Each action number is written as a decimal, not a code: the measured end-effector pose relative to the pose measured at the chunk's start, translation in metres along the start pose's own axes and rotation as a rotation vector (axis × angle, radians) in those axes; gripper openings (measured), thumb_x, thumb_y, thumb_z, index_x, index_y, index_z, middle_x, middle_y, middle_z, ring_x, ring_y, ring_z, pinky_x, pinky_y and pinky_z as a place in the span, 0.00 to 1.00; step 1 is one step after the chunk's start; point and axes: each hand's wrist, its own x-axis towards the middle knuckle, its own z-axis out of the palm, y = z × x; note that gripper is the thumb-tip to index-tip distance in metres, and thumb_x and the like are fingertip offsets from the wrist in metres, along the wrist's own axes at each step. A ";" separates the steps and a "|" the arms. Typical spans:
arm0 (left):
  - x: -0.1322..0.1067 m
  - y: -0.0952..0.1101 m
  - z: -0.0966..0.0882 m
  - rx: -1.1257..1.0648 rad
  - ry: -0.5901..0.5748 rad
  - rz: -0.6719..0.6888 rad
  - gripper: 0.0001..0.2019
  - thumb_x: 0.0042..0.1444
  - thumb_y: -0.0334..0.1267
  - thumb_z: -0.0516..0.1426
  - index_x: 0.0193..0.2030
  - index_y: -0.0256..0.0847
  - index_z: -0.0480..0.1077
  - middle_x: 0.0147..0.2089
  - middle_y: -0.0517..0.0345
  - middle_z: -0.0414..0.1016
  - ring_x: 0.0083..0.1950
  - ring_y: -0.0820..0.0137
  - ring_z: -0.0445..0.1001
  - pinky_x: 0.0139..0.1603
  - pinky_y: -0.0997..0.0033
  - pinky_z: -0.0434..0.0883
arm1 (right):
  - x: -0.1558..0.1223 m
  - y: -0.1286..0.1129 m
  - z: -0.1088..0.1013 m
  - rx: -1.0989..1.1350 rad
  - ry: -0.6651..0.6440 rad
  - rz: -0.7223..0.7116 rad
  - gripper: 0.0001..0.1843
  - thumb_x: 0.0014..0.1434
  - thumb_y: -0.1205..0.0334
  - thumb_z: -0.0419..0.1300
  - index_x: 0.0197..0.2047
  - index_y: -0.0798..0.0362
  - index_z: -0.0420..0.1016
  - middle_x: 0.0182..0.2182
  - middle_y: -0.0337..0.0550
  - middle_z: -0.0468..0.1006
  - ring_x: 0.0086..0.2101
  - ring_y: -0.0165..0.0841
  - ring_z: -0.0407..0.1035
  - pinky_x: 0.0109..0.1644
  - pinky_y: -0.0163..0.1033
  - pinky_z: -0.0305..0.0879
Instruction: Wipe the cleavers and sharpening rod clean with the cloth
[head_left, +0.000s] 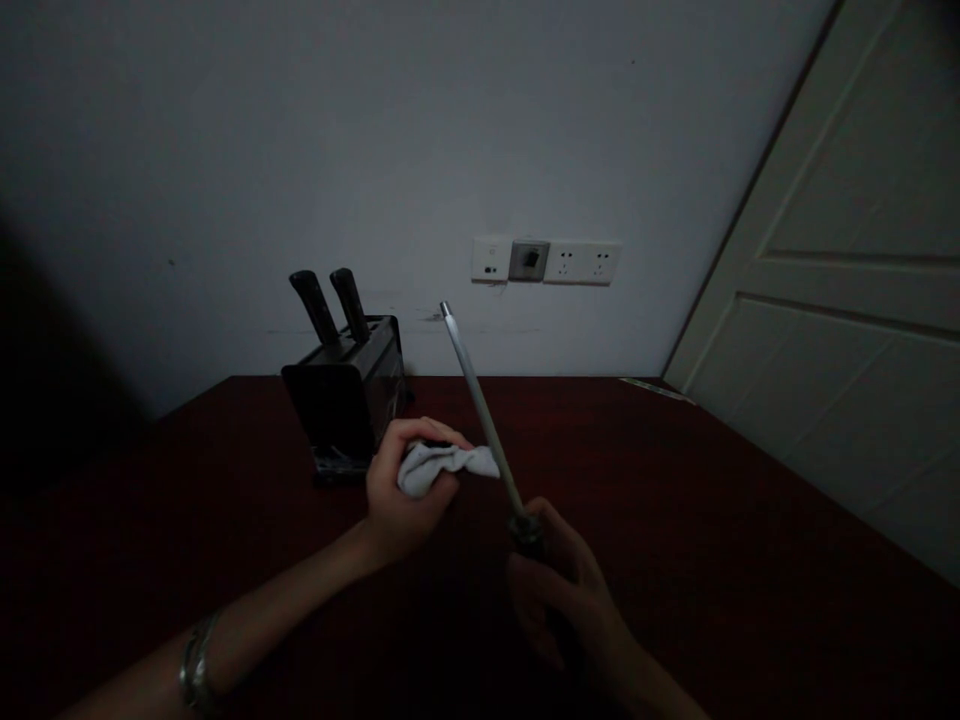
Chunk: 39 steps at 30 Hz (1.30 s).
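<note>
My right hand is closed around the dark handle of a sharpening steel. The long grey rod tilts up and to the left, its bright tip highest. Bunched in my left hand is a white cloth, with one corner sticking out close to the lower part of the rod. I cannot tell whether the cloth touches it. Behind my left hand stands a black knife block. Two black-handled knives sit in its top slots, handles up.
The dark red table reaches back to a grey wall. Sockets and a switch are set in the wall above it. A pale panelled door stands at the right, and a thin strip lies by the table's back right corner.
</note>
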 end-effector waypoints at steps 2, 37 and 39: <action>0.000 0.001 0.000 0.008 0.034 -0.027 0.17 0.43 0.20 0.52 0.38 0.40 0.59 0.33 0.59 0.71 0.34 0.71 0.72 0.36 0.68 0.69 | 0.000 0.000 0.001 -0.061 0.055 0.014 0.14 0.54 0.57 0.60 0.30 0.50 0.57 0.11 0.24 0.61 0.09 0.17 0.48 0.09 0.21 0.45; -0.014 0.001 0.000 -0.030 -0.355 0.025 0.17 0.44 0.25 0.54 0.42 0.39 0.60 0.35 0.53 0.70 0.34 0.70 0.70 0.32 0.71 0.69 | 0.007 -0.001 0.002 -0.044 0.164 -0.014 0.15 0.56 0.50 0.56 0.30 0.55 0.66 0.14 0.30 0.63 0.11 0.19 0.51 0.12 0.24 0.49; -0.012 -0.003 -0.003 0.005 -0.331 -0.017 0.18 0.43 0.24 0.54 0.42 0.40 0.59 0.34 0.55 0.70 0.33 0.71 0.71 0.32 0.72 0.69 | 0.007 -0.004 0.001 -0.071 0.164 -0.030 0.17 0.57 0.49 0.54 0.28 0.56 0.66 0.13 0.31 0.64 0.11 0.20 0.53 0.12 0.25 0.50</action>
